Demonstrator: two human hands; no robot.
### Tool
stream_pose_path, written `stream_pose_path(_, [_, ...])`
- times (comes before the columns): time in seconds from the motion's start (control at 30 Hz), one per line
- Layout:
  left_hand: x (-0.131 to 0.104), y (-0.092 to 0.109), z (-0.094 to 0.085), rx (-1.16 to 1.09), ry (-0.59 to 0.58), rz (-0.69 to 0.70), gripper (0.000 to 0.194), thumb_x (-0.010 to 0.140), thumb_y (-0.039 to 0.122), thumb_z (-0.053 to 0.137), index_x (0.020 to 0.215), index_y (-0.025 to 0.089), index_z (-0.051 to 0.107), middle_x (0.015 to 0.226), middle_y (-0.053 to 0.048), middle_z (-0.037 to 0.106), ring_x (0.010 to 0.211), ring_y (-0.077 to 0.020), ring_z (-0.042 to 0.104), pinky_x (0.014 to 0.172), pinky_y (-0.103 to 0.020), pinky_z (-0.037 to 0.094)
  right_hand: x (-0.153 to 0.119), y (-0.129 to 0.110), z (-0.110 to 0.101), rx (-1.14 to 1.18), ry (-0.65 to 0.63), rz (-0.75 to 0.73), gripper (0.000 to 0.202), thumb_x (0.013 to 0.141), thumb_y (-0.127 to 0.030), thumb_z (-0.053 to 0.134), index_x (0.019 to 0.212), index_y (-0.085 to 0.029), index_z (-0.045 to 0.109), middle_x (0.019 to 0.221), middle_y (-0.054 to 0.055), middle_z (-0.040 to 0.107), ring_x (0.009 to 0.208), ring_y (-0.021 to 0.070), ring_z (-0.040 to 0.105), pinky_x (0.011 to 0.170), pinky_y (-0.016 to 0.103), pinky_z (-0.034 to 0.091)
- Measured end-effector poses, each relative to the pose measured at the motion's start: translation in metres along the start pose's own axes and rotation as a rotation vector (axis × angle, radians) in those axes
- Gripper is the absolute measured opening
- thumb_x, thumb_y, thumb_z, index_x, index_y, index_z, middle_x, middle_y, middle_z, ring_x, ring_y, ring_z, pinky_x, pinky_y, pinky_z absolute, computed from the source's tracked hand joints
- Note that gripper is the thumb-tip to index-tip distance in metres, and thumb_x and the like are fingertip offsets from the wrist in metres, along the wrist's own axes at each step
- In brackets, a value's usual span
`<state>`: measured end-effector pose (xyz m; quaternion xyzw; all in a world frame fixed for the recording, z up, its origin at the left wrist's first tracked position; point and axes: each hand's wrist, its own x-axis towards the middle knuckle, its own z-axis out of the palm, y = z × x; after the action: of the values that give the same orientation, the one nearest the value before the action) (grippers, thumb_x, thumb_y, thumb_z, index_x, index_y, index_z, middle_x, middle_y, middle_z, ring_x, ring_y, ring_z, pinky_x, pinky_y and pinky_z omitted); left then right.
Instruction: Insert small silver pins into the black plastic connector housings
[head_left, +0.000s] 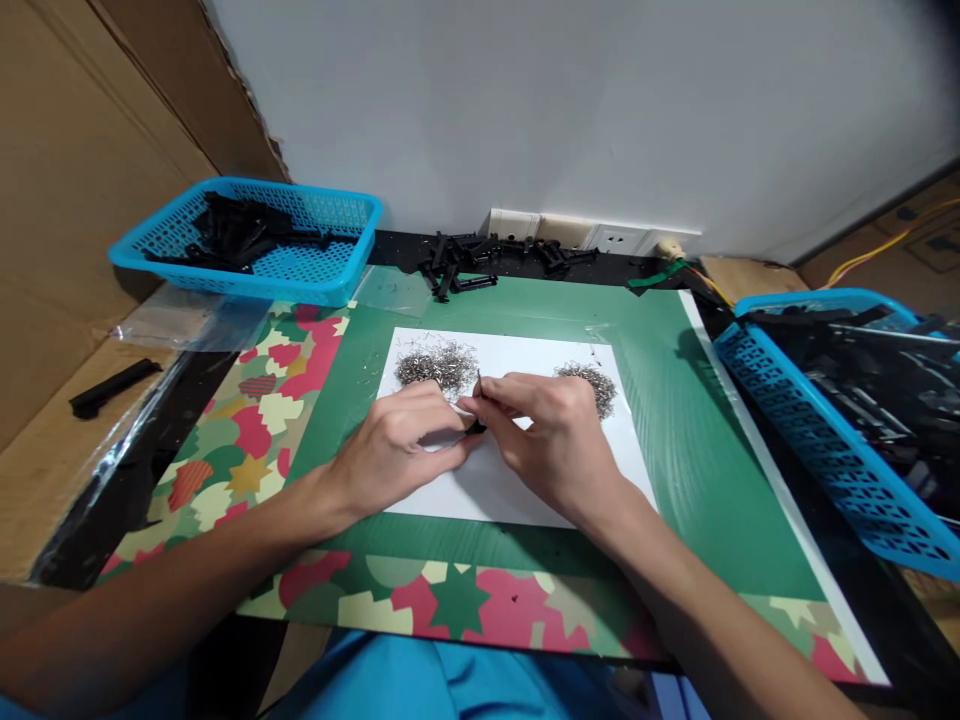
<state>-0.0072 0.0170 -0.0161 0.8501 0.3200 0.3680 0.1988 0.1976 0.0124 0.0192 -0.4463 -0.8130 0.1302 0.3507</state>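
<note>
Over a white paper sheet (pixel 517 500), my hands meet fingertip to fingertip. My left hand (pixel 405 435) is closed on a small black plastic part (pixel 476 427), mostly hidden by the fingers. With thumb and index finger, my right hand (pixel 551 425) pinches a thin dark metal pin (pixel 479 380) that points upward right at the black part. Whether pin and part touch, I cannot tell. Behind my left hand lies a pile of tiny metal pieces (pixel 439 368), and a second pile of small metal pieces (pixel 592 388) sits just beyond my right hand.
Black plastic parts (pixel 454 268) lie in a heap along the back edge. A blue basket (pixel 315 270) at back left holds more; another blue basket (pixel 810 430) stands at right. One black part (pixel 112 388) lies on cardboard at left. Wall sockets (pixel 615 238) are behind.
</note>
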Motion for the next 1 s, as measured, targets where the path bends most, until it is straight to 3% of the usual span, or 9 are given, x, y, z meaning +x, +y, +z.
stream_pose_path(0.2, [-0.002,0.001,0.0,-0.005,-0.025,-0.036,0.008,0.095,0.016,0.07,0.09,0.019,0.076,0.078,-0.002,0.072,0.077,-0.0179,0.063,0.069,-0.031,0.051,-0.005,0.0,0.0,0.043,0.013,0.052,0.035,0.102,-0.025,0.064,0.067,-0.02,0.065,0.059,0.0,0.06,0.05,0.0116,0.049,0.053,0.03,0.037])
stream_pose_path(0.43, [-0.002,0.002,0.001,-0.021,-0.022,-0.024,0.005,0.092,0.013,0.073,0.093,0.017,0.075,0.083,-0.004,0.073,0.079,-0.019,0.064,0.073,-0.033,0.053,-0.016,0.001,0.007,0.203,0.066,0.116,0.03,0.103,-0.024,0.063,0.074,-0.02,0.072,0.068,0.003,0.071,0.057,0.0137,0.061,0.058,0.031,0.052])
stream_pose_path(0.63, [0.002,0.001,-0.001,-0.043,0.102,0.041,0.008,0.092,0.015,0.076,0.099,0.017,0.075,0.091,-0.007,0.079,0.084,-0.0211,0.068,0.075,-0.035,0.058,-0.014,0.002,-0.018,0.274,0.31,0.13,0.01,0.1,-0.021,0.067,0.099,-0.025,0.077,0.093,0.004,0.078,0.08,0.0198,0.072,0.074,0.036,0.058])
stream_pose_path(0.73, [0.002,0.003,-0.002,-0.064,0.137,0.061,0.02,0.092,0.014,0.076,0.113,0.017,0.074,0.099,-0.009,0.081,0.09,-0.0222,0.07,0.08,-0.038,0.06,-0.017,0.006,-0.037,0.164,0.176,0.096,0.023,0.105,-0.019,0.057,0.117,-0.027,0.075,0.095,0.006,0.074,0.081,0.0206,0.067,0.072,0.037,0.054])
stream_pose_path(0.83, [0.002,0.007,-0.005,-0.088,0.173,0.09,0.027,0.093,0.013,0.076,0.12,0.017,0.072,0.105,-0.009,0.081,0.093,-0.0225,0.071,0.082,-0.039,0.061,-0.026,0.007,-0.043,0.057,-0.005,0.012,0.024,0.105,-0.019,0.058,0.12,-0.025,0.075,0.091,0.007,0.067,0.084,0.0228,0.062,0.072,0.038,0.051])
stream_pose_path(1.0, [0.001,0.021,-0.009,-0.126,0.132,0.233,0.037,0.095,0.006,0.072,0.131,0.014,0.067,0.11,-0.011,0.079,0.101,-0.0218,0.072,0.089,-0.036,0.062,-0.045,0.001,-0.041,-0.099,0.068,-0.181,0.026,0.098,-0.006,0.063,0.116,-0.023,0.074,0.085,0.005,0.068,0.076,0.0202,0.054,0.068,0.035,0.046])
